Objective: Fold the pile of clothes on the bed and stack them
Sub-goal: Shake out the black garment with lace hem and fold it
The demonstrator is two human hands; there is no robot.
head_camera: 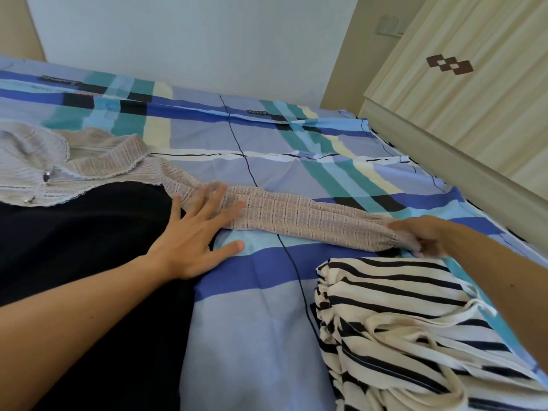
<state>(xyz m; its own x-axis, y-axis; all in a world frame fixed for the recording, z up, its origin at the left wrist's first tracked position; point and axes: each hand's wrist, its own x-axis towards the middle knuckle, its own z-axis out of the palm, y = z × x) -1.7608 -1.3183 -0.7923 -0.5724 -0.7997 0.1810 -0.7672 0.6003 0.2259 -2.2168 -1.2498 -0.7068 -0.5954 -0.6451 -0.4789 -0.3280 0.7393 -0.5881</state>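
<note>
Plaid bed sheet (252, 321) carries the work: our left hand (192, 238) presses flat, fingers spread, on the beige knit sleeve (296, 215); our right hand (427, 235) pinches its cuff (396, 241), beside the striped garment (400, 292).

Pale wood-grain wardrobe (474, 93) with brown diamond inlay (449, 64) at right, wall switch (391, 25) behind

**Faint script on the sheet, nothing legible**

The plaid bed sheet (261, 307) carries a small handwritten-style script word (256, 112) in dark ink near its far fold; its letters are too small to make out. Similar script runs along a dark band (60, 80) at far left, also unreadable.
</note>
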